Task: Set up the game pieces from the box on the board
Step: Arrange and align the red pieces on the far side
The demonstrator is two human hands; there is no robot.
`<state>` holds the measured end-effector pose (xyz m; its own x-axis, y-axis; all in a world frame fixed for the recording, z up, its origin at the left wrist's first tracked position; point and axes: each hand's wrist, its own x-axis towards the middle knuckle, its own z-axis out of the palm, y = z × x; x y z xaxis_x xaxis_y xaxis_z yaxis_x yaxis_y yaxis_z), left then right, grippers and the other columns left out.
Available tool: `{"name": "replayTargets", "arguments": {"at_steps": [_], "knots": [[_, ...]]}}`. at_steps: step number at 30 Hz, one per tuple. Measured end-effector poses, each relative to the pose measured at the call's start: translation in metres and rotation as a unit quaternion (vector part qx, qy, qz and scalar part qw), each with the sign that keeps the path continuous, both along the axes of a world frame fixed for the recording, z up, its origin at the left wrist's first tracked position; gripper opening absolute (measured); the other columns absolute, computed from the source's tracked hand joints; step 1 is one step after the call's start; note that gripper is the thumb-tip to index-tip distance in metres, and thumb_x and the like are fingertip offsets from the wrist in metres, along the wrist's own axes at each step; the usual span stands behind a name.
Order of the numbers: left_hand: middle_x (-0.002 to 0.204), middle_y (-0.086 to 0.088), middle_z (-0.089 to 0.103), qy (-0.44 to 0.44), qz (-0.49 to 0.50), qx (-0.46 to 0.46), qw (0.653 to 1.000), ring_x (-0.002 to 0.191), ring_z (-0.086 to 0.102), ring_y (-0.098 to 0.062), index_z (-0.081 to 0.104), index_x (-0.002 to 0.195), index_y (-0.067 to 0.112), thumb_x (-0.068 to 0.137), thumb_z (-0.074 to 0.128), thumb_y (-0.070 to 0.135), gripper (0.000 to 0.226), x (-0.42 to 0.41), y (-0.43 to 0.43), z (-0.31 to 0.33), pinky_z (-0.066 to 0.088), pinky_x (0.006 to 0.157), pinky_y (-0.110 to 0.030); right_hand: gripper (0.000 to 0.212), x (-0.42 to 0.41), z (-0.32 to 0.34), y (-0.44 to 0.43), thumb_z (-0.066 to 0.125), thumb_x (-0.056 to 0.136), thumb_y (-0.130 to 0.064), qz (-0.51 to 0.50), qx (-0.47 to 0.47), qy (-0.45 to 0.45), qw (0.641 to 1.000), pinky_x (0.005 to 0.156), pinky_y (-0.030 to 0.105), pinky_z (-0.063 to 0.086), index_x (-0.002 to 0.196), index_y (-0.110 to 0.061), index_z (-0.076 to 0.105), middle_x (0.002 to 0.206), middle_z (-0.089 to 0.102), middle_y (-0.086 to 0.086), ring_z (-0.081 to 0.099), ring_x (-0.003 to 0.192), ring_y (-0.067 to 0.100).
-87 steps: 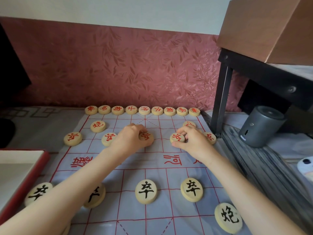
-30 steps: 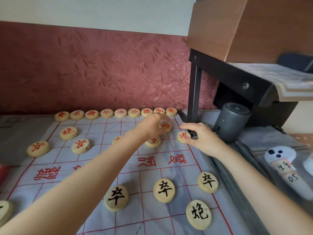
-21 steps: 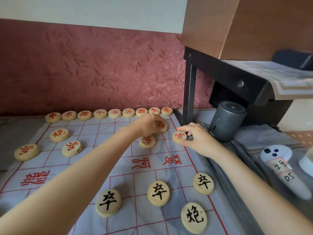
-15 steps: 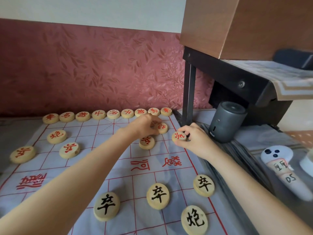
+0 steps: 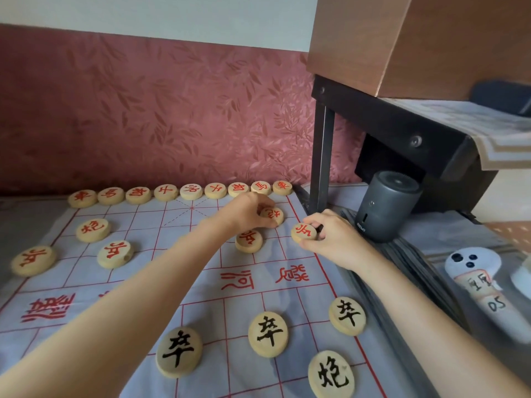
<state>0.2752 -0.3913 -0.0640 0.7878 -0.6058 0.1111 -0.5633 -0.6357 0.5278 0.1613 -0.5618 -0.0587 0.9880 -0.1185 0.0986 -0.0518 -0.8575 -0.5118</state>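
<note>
Pale wooden discs with painted characters lie flat on the cloth board (image 5: pixel 149 222), a light sheet ruled with a red grid. The far row (image 5: pixel 191 191) of nine red-lettered discs lines its far edge. The left hand (image 5: pixel 247 211) curls its fingers over a red cannon disc (image 5: pixel 271 215) just before that row's right end, gripping it. The right hand (image 5: pixel 330 239) pinches a red soldier disc (image 5: pixel 304 232) at the board's right border. A second soldier disc (image 5: pixel 248 240) lies just beside the left hand, and three more red discs (image 5: pixel 115 253) sit towards the left. Four black-lettered discs (image 5: pixel 267 334) lie on the near side. The left forearm crosses the board's middle and hides part of the grid. Past the right border stand a black metal leg (image 5: pixel 321 156) and a dark cylinder (image 5: pixel 385 208); a white controller (image 5: pixel 474 280) with a taped label lies nearer.
</note>
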Motion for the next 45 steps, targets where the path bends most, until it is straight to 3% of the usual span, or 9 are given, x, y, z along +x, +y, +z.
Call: {"name": "replayTargets", "arguments": {"at_steps": [7,18,27,34,40,45], "knots": [[0.113,-0.008,0.066,-0.002,0.043,-0.032,0.999,0.101,0.060,-0.022,0.061,0.118,0.009,0.073,0.077,0.029,0.052,0.000,-0.002,-0.008,0.046,0.083,-0.027,0.030,0.000,-0.007,-0.002,0.074,0.073,-0.034,-0.035,0.012,-0.031,0.999,0.078,0.032,0.049,0.096,-0.019,0.062,0.095,0.050,-0.004,0.054,0.082,0.011],[0.114,-0.011,0.064,0.000,0.065,-0.032,0.997,0.102,0.059,-0.025,0.058,0.119,0.009,0.073,0.076,0.032,0.054,-0.004,-0.005,-0.010,0.049,0.089,-0.036,0.029,-0.001,-0.013,-0.003,0.073,0.074,-0.035,-0.036,0.026,-0.044,0.998,0.076,0.031,0.048,0.095,-0.021,0.061,0.096,0.050,-0.003,0.053,0.080,0.013],[0.112,-0.012,0.065,-0.012,0.078,-0.022,0.997,0.100,0.060,-0.025,0.057,0.118,0.009,0.071,0.076,0.036,0.057,-0.006,-0.004,-0.009,0.049,0.088,-0.037,0.039,-0.001,-0.013,-0.003,0.073,0.076,-0.034,-0.034,0.024,-0.034,0.999,0.077,0.028,0.046,0.108,-0.019,0.057,0.104,0.047,-0.003,0.053,0.088,0.014],[0.128,-0.008,0.057,0.025,0.055,-0.025,0.998,0.111,0.056,-0.023,0.045,0.133,0.009,0.071,0.077,0.035,0.074,-0.009,-0.003,-0.002,0.043,0.091,-0.029,0.055,-0.003,-0.011,-0.002,0.073,0.077,-0.035,-0.035,0.022,-0.046,0.998,0.079,0.025,0.041,0.124,-0.017,0.052,0.112,0.044,-0.002,0.052,0.092,0.013],[0.126,-0.007,0.053,-0.018,0.074,-0.061,0.995,0.114,0.052,-0.022,0.049,0.130,0.014,0.076,0.072,0.035,0.062,-0.012,0.008,0.010,0.045,0.096,-0.035,0.049,-0.004,-0.009,0.001,0.072,0.077,-0.035,-0.035,0.011,-0.032,0.999,0.079,0.027,0.045,0.120,-0.017,0.055,0.111,0.044,-0.004,0.054,0.093,0.014],[0.118,-0.011,0.058,-0.056,0.048,-0.061,0.995,0.111,0.053,-0.023,0.056,0.124,0.010,0.080,0.070,0.032,0.051,-0.019,0.020,0.018,0.045,0.090,-0.029,0.037,-0.002,-0.007,0.005,0.071,0.078,-0.032,-0.043,0.002,-0.026,0.999,0.079,0.033,0.049,0.111,-0.017,0.061,0.106,0.049,-0.002,0.055,0.091,0.016]]}}
